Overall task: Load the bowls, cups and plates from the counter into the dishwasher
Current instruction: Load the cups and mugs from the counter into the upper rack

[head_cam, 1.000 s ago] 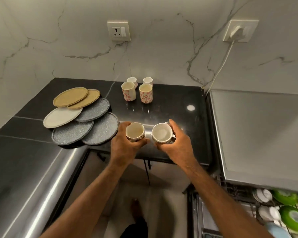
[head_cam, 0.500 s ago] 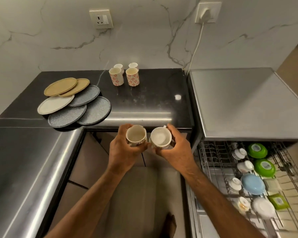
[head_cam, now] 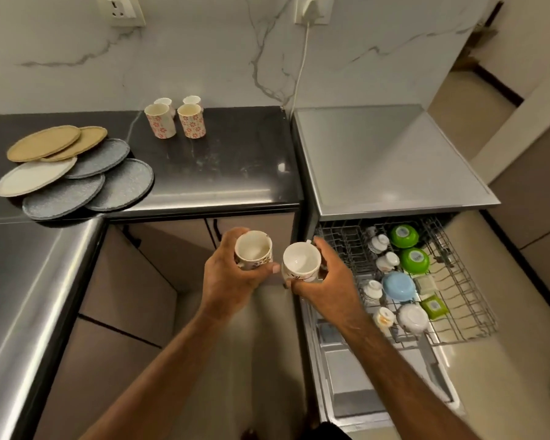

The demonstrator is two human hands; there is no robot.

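Note:
My left hand point(head_cam: 227, 281) grips a cream patterned cup point(head_cam: 253, 250), upright, in front of the lower cabinets. Beside it my right hand point(head_cam: 329, 277) holds a white cup point(head_cam: 300, 262), just left of the pulled-out dishwasher rack point(head_cam: 464, 281). The rack carries green, blue and white bowls plus small cups. On the black counter stand several floral cups point(head_cam: 175, 117) near the wall. A fanned pile of plates point(head_cam: 73, 171), tan, white and grey, lies at the counter's left.
The dishwasher's steel top point(head_cam: 385, 160) sits right of the counter, with its open door point(head_cam: 378, 385) low beneath the rack. A steel worktop point(head_cam: 23, 296) runs along the left. A white cable point(head_cam: 300, 68) hangs from a wall socket.
Both hands have carried their cups away from the counter edge, down and to the right, toward the dishwasher rack. My view has swung right, showing more of the rack.

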